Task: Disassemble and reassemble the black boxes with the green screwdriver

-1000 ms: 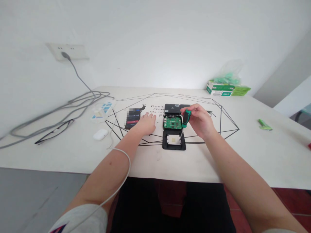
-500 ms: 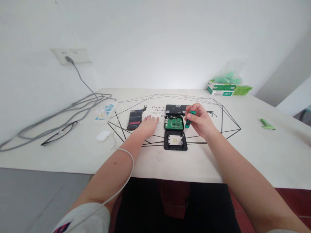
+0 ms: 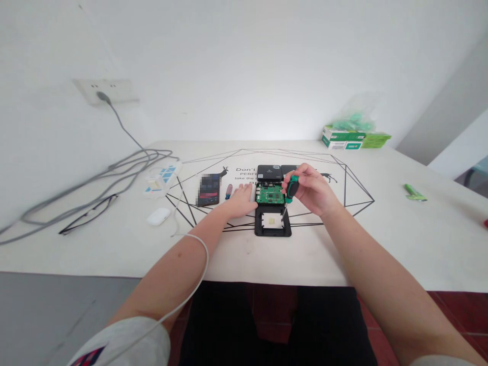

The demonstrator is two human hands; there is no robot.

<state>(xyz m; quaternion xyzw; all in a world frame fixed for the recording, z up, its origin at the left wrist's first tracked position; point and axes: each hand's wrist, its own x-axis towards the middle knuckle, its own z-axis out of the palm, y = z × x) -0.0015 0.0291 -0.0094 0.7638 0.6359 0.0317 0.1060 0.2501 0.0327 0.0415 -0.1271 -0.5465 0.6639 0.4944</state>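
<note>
My right hand (image 3: 310, 188) is closed around the green and black handle of a screwdriver (image 3: 292, 189), its shaft slanting down to the right edge of a white plate (image 3: 272, 220) on the black cover (image 3: 262, 233). Directly behind that cover sits an opened black case with a green circuit board (image 3: 271, 194). My left hand (image 3: 242, 200) lies with fingers extended just left of the circuit board and holds nothing I can see. A second, small screwdriver (image 3: 229, 191) rests between that hand and the phone (image 3: 209, 189).
Two black boxes (image 3: 269, 172) stand behind the board. To the left are a power strip (image 3: 163, 179), a white earphone case (image 3: 159, 216), glasses (image 3: 88, 214) and grey cable. Green-white boxes (image 3: 343, 137) and a green wrapper (image 3: 415, 193) lie right. A thin white cable crosses my left arm.
My left hand has moved right, up to the circuit board, uncovering the small screwdriver. The screwdriver in my right hand stands a little more upright. The view has shifted slightly.
</note>
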